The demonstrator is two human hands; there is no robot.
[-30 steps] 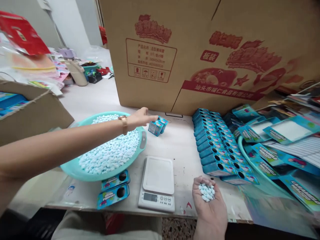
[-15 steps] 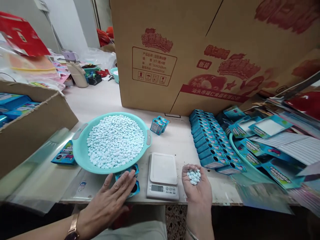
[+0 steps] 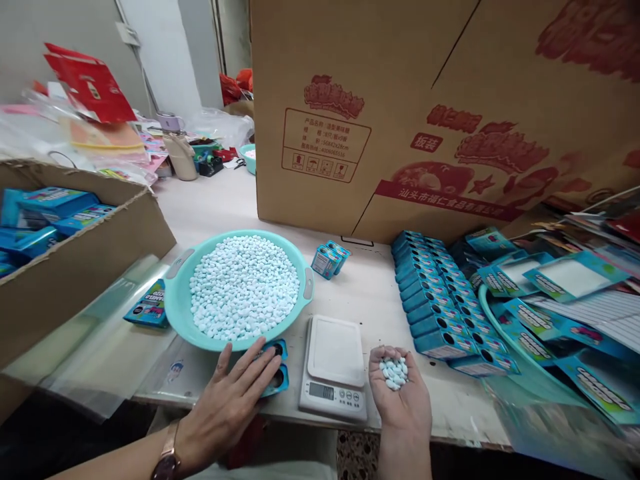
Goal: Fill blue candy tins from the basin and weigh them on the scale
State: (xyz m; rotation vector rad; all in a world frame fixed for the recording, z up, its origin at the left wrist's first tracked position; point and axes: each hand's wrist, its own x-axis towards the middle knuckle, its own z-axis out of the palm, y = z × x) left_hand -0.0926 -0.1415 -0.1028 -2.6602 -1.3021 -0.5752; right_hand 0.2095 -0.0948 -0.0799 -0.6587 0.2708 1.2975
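My right hand [image 3: 406,407] is cupped palm up, with a small heap of pale blue candies [image 3: 393,372] in the palm. Just to its left lies a white digital scale [image 3: 335,353] with a bare platform. My left hand [image 3: 235,387], a watch on its wrist, lies palm down with fingers spread, over two small blue boxes [image 3: 280,379] at the table's near edge; the fingers partly hide them. Behind that hand stands a turquoise basin [image 3: 176,313] holding many pale blue candies [image 3: 245,283].
A tall printed carton [image 3: 320,193] closes off the back. Rows of small blue boxes [image 3: 440,300] stand right of the scale, beside a basin of flat packages [image 3: 540,333]. Two boxes [image 3: 327,260] stand behind the scale. An open carton [image 3: 100,267] of blue boxes is at left.
The whole scene has shifted a little right and down as the head camera turned. Both hands keep nearly the same pose, and the candies stay in the right palm.
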